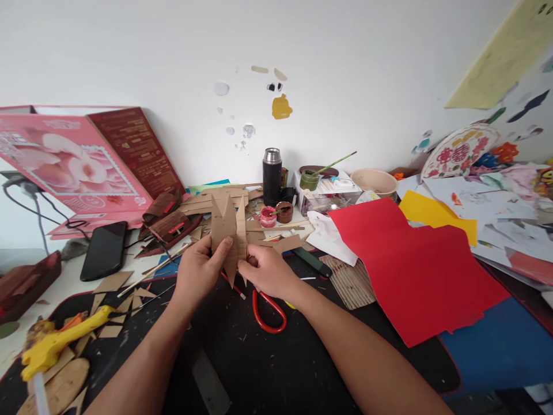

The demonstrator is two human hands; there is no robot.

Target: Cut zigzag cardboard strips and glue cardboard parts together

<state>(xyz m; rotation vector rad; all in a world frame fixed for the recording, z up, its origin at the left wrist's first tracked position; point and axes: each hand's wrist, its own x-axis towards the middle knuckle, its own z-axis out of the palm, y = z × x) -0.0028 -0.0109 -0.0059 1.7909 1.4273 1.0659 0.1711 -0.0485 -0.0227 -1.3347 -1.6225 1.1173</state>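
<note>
A white wall [173, 57] rises behind your cluttered table [69, 289], where a black mat [268, 369] covers the part nearest you. Your left hand [199, 265] grips a notched cardboard piece [223, 222] upright above the mat, thumb pressed flat on its front. A second cardboard piece [241, 222] stands just behind it, to its right. Your right hand [268, 266] is closed at the lower right edge of that pair, its fingertips partly hidden. Just below it you have a red loop handle [272, 330] on the mat. A yellow glue gun [64, 344] lies to your left among cardboard scraps [113, 281], and a red sheet [423, 271] spreads to your right. Beyond your hands stands a black flask [272, 181].
</note>
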